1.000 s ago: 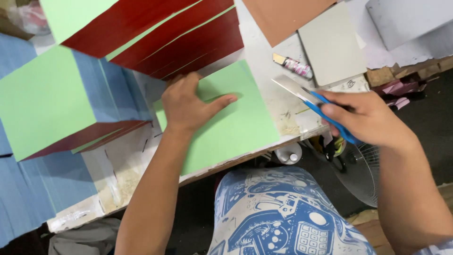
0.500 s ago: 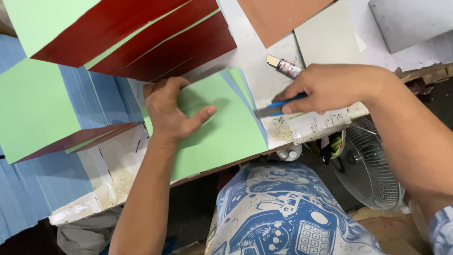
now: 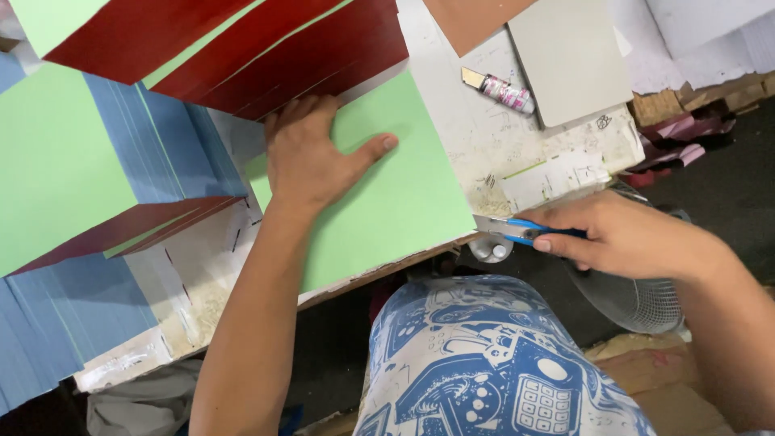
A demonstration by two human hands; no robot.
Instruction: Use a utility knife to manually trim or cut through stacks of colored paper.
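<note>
At bench edge: blue-handled cutter (image 3: 521,231) was pinched in right hand (image 3: 622,240), blade at green sheet's (image 3: 395,202) near-right corner.
Sheet was pressed flat on worktable (image 3: 492,145) by left hand (image 3: 311,153), fingers spread; red/blue/green stacks (image 3: 121,153) were piled beyond.

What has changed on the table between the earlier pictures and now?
The right hand drew the blue-handled utility knife toward the person, from the far right side of the green paper sheet to its near corner at the table edge. The left hand stayed flat on the sheet.
</note>
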